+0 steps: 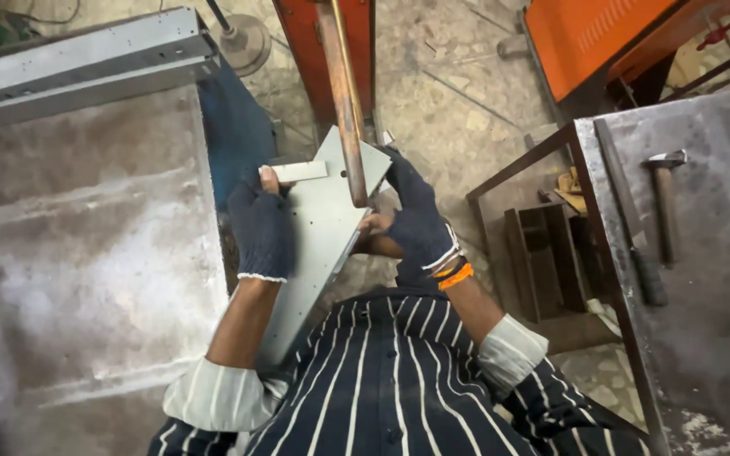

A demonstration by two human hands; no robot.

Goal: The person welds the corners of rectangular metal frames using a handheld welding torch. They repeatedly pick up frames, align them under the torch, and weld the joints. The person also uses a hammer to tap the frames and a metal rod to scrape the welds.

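Both gloved hands are on a long grey sheet-metal panel (318,245), held tilted in front of the striped shirt, its upper end up against the copper-coloured arm (344,101) of the orange machine (331,51). The left hand (262,228) is wrapped round the panel's left edge, thumb pinning a small pale metal strip (300,171) flat on its face; fingers closed tight on both. The right hand (416,215) is cupped on the right edge, fingers curled behind it, wrist bent inward. To my eye, doing this well means keeping the strip square under that thumb, the panel steady at the arm's tip, and fingertips clear of it. A hammer (665,203) lies well apart on the steel tabletop (711,321) at right.
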